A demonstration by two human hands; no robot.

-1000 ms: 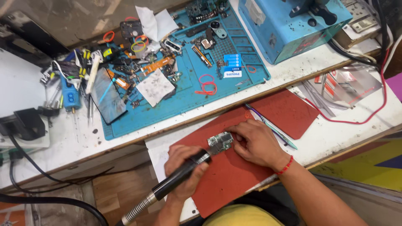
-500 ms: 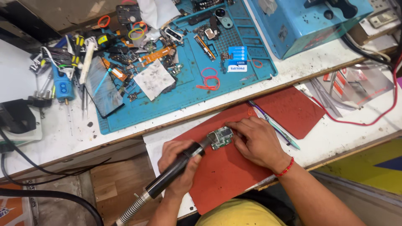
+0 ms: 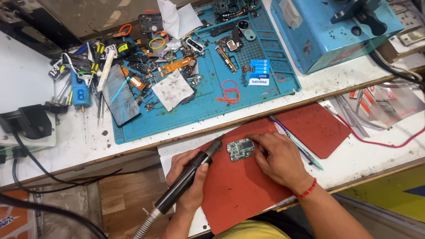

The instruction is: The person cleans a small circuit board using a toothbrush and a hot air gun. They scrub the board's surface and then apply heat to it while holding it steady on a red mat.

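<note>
Here the small green circuit board [image 3: 240, 149] lies on the red mat [image 3: 239, 194] at the table's [image 3: 354, 159] near edge. The right hand [image 3: 279, 159] pins it with fingertips, holding nothing else; the left hand [image 3: 188, 177] is wrapped around a black rotary tool [image 3: 190, 177]. Best keep the tip shallow and the board flat. The tip's contact point is too small to make out, and the tool's hose runs out of view.
</note>
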